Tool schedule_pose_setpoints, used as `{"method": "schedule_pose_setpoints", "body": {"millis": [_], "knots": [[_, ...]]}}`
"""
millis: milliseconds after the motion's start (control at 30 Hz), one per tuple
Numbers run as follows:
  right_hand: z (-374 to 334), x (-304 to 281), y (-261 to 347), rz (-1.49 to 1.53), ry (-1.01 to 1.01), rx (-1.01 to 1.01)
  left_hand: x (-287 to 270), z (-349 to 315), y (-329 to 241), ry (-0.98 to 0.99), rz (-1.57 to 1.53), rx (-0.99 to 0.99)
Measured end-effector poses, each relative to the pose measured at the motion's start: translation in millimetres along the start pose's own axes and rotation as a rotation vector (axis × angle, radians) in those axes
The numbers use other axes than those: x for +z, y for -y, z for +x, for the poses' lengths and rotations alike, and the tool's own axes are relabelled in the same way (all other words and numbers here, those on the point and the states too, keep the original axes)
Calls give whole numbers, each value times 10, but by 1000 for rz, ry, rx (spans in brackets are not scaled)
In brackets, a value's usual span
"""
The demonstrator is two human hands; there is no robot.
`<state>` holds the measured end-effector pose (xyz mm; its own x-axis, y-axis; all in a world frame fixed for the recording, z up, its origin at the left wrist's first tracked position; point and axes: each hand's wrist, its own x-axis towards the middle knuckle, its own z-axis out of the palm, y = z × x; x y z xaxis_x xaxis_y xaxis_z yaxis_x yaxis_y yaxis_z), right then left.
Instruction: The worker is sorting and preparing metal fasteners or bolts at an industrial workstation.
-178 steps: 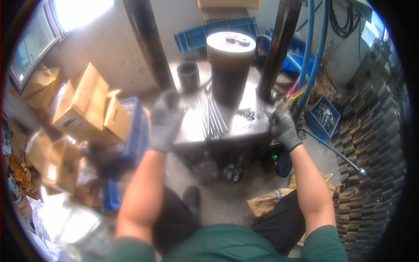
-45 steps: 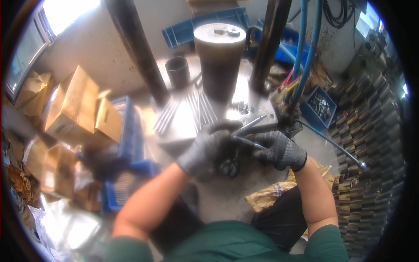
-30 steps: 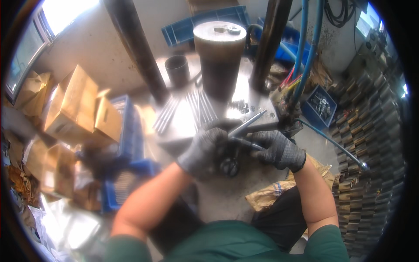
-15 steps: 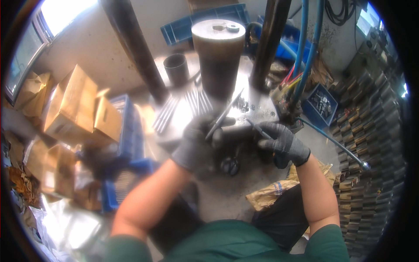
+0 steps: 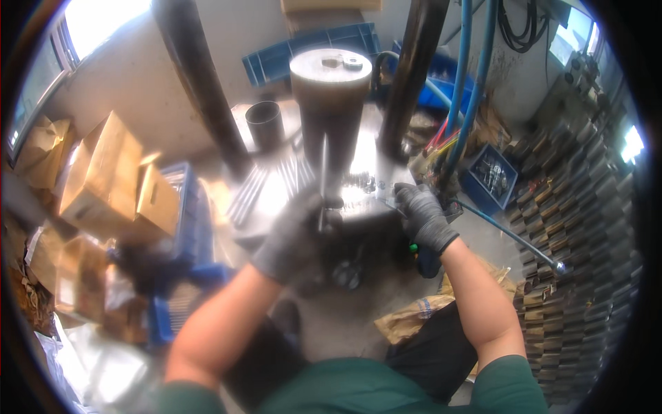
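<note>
My left hand, in a grey glove, is closed round a slim metal rod that stands nearly upright over the front of the metal table. At the table's right front corner is my gloved right hand, its fingers curled. A thin dark rod sticks out from it to the left, blurred, so its kind is unclear. Several similar metal rods lie side by side at the table's left. Small dark bits are scattered near the table's right front.
Behind the rods stands a thick round column with a ring on top, between two dark posts. An open metal cylinder is at its left. Cardboard boxes and blue crates flank the left; stacked metal pieces the right.
The rod in my left hand has swung from slanting to nearly upright. My right hand has turned, its fingers pointing more upward and away. The whole view has shifted slightly.
</note>
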<state>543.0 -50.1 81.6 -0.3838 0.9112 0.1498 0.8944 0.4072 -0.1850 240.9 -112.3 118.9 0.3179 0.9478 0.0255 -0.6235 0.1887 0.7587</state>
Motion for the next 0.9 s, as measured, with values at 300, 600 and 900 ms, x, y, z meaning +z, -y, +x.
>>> {"method": "schedule_pose_setpoints", "body": {"millis": [300,600,900], "knots": [[62,30,77,-120,-130,-171,21,-33,-69,-129,-181,-86],[49,126,99,-37,-197,-193,80,-76,-89,-72,-160,-6],[-155,-155,789,1437,-178,169,264,-117,121,-140,102,-25]]}}
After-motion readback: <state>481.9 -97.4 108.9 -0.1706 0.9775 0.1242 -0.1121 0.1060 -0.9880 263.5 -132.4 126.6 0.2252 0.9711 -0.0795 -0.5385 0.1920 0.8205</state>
